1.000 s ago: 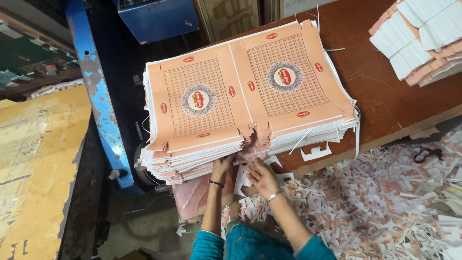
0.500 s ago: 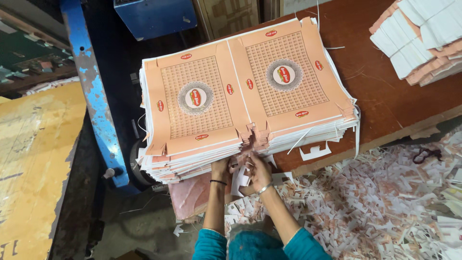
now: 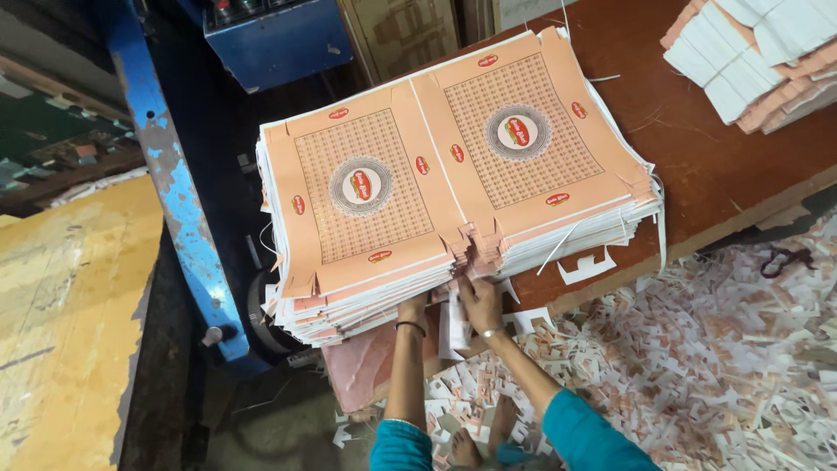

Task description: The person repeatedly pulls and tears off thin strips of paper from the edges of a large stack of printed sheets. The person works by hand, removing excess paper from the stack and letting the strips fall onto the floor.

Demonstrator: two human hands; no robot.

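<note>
Both hands, left point(image 3: 413, 307) and right point(image 3: 479, 301), pinching white scrap point(image 3: 453, 324) under the stack's point(image 3: 453, 174) near edge; could topple sheets off the table point(image 3: 741, 174) if yanked.

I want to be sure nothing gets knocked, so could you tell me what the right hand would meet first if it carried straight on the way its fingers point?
The right hand points up at the near edge of the stack of printed peach cartons, apparently already touching it.

right hand point(image 3: 480, 303) now gripping a white strip of waste point(image 3: 454, 324) hanging from the near edge of the stack of printed carton sheets point(image 3: 453, 174), left hand point(image 3: 415, 307) tucked further under it
</note>
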